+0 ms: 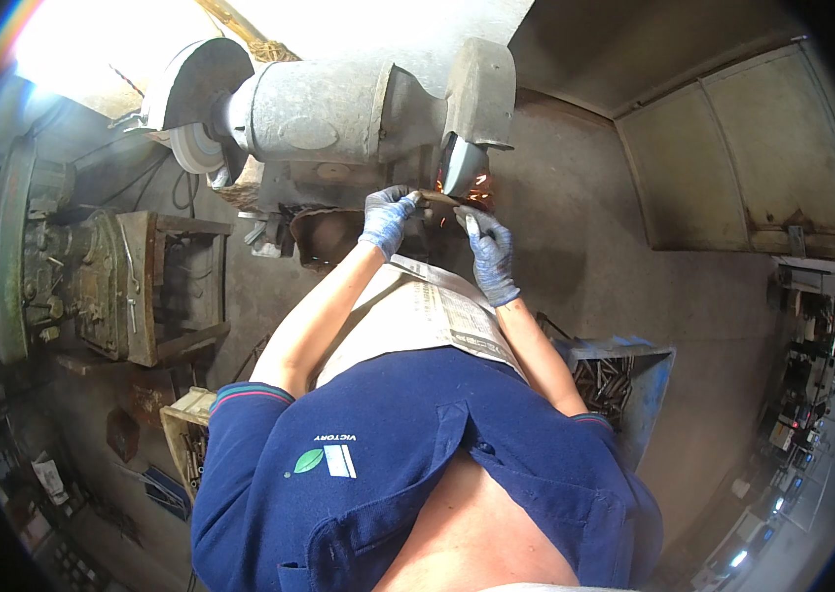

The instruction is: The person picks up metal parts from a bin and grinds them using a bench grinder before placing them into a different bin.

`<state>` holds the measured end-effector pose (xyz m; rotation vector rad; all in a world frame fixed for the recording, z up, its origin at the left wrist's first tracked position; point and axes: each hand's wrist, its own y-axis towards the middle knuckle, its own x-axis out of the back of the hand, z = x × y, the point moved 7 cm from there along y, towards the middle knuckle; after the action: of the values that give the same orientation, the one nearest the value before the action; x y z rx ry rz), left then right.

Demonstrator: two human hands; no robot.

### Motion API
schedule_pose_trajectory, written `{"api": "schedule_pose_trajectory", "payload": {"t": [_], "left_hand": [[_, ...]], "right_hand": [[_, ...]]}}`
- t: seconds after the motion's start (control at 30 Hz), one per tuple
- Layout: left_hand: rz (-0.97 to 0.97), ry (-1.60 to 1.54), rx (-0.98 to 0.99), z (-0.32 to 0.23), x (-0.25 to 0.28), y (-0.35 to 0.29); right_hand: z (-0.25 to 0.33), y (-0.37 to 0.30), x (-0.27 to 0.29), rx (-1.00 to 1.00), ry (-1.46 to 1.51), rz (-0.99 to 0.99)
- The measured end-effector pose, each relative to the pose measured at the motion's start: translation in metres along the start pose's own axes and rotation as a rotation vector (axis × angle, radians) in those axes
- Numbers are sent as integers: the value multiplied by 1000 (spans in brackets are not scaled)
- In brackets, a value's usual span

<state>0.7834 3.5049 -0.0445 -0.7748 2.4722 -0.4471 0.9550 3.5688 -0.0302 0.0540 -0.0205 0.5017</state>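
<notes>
My left hand [388, 217] and my right hand [489, 252], both in blue gloves, together grip a small brown metal piece [440, 198]. The piece is pressed against the right wheel [461, 166] of a grey bench grinder [324, 109], and orange sparks [478, 193] fly off at the contact. The left hand holds the near end of the piece. My right hand sits just below and to the right of the wheel. The grinder's left wheel [192, 148] is bare.
A sheet of newspaper [432, 314] covers my lap. A blue metal box [646, 357] of metal rods stands at my right, a wooden crate [186, 426] at my left. An old green machine [52, 261] stands farther left. Cabinet doors [743, 158] line the right wall.
</notes>
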Motion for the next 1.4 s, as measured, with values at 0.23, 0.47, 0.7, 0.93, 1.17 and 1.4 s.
{"api": "schedule_pose_trajectory", "payload": {"t": [0.23,0.47,0.7,0.93,1.17,1.4], "left_hand": [[-27,51,-48,-8,15,5],[39,-37,0,15,-21,11],[-24,94,33,7,-11,7],[-19,-24,-20,-5,16,12],[13,-29,-54,-4,34,14],[162,-23,-219,-26,24,-35]], "right_hand": [[3,3,-13,16,80,28],[-14,0,28,-37,9,-52],[-7,0,16,-65,118,-32],[-4,5,-15,-38,190,48],[7,2,-30,9,140,104],[71,-26,-27,412,-321,71]]}}
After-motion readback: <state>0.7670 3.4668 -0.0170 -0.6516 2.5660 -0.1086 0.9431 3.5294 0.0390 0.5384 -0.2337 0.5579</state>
